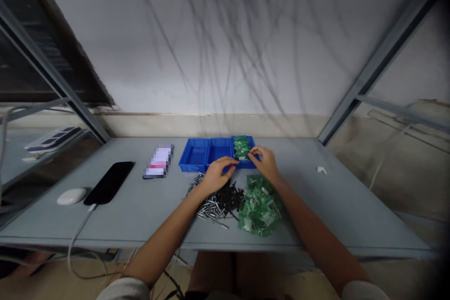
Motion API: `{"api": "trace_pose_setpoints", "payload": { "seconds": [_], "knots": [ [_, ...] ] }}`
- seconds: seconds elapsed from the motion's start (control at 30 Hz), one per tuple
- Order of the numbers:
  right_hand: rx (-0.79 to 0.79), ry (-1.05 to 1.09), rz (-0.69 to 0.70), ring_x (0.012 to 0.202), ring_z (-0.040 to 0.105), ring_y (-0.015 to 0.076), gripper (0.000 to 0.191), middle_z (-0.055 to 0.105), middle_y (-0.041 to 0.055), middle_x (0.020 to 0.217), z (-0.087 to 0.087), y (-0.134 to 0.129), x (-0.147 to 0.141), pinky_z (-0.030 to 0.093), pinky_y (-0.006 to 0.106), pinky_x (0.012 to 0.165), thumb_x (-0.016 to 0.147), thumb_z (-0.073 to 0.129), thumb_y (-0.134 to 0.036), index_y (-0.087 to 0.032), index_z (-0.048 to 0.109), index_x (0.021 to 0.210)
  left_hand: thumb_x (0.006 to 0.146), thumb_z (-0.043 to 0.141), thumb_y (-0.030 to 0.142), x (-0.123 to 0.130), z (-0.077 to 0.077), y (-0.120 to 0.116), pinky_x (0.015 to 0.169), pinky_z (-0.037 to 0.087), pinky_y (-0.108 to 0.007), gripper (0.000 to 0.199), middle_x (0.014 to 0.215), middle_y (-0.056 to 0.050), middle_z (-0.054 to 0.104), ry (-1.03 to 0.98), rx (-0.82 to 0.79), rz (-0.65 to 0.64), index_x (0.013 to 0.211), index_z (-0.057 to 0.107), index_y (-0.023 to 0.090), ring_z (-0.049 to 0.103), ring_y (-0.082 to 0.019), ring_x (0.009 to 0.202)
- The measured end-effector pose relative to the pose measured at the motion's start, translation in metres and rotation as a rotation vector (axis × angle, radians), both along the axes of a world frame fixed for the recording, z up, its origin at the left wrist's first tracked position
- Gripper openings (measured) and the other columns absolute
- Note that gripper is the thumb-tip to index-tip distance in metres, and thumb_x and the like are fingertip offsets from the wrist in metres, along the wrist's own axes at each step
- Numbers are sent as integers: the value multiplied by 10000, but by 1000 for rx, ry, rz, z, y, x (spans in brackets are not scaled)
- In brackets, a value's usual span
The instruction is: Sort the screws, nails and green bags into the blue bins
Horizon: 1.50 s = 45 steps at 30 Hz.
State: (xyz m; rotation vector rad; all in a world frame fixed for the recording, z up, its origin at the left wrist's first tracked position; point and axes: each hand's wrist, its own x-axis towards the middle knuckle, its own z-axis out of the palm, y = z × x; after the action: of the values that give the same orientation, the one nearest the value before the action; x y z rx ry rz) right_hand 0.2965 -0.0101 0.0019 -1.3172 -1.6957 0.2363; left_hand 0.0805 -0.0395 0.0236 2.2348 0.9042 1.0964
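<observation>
Two bare hands work at a grey metal bench [316,206], seen from the head camera. The left hand [217,177] has curled fingers close together at the near rim of a blue plastic parts bin [183,161]. The right hand [266,164] has bent fingers together at the same rim, by the bin's right compartment; I cannot tell if either hand clamps anything. A stack of green bagged parts [241,146] lies in this compartment, just beyond the right fingertips, so the right hand is nearer. Its long axis runs front to back, toward the far wall. Nearer the body lie a loose pile of screws [216,201] and a heap of green packets [260,207].
</observation>
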Motion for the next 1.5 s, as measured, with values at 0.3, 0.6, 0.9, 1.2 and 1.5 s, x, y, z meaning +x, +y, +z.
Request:
{"api": "trace_pose_setpoints", "payload": {
  "seconds": [0.3,0.6,0.9,1.2,1.5],
  "knots": [
    [63,-215,-186,878,565,267,153,734,60,853,-3,0,7,347,409,836,818,578,-293,-229,705,761,908,500,234,7,3,-11,918,498,-346,242,1069,-81,713,140,13,-60,1050,693,198,649,-199,1009],
    [46,-267,-189,809,581,260,196,748,48,769,-10,3,0,345,414,822,838,560,-293,-237,729,756,919,517,297,18,1,-26,875,478,-320,256,1064,-78,713,340,81,-184,1083,682,193,651,-202,986],
    [64,-341,-185,897,559,280,221,737,80,927,-1,-2,4,335,423,829,863,557,-289,-210,747,944,907,544,382,25,-5,-34,894,410,-384,287,1016,-73,705,515,88,-137,1084,686,205,622,-240,984],
    [135,-283,-132,895,574,262,202,726,63,944,8,-10,-1,368,398,841,867,555,-263,-202,719,968,874,587,453,31,-9,-34,866,398,-378,334,968,-69,697,550,40,-106,1061,694,197,586,-249,997],
    [152,-227,-75,868,591,260,168,730,60,891,9,-9,0,408,392,822,858,557,-253,-205,713,897,802,694,322,31,-11,-28,765,419,-292,174,821,-42,664,285,-158,-168,878,706,166,586,-173,805]
  ]
}}
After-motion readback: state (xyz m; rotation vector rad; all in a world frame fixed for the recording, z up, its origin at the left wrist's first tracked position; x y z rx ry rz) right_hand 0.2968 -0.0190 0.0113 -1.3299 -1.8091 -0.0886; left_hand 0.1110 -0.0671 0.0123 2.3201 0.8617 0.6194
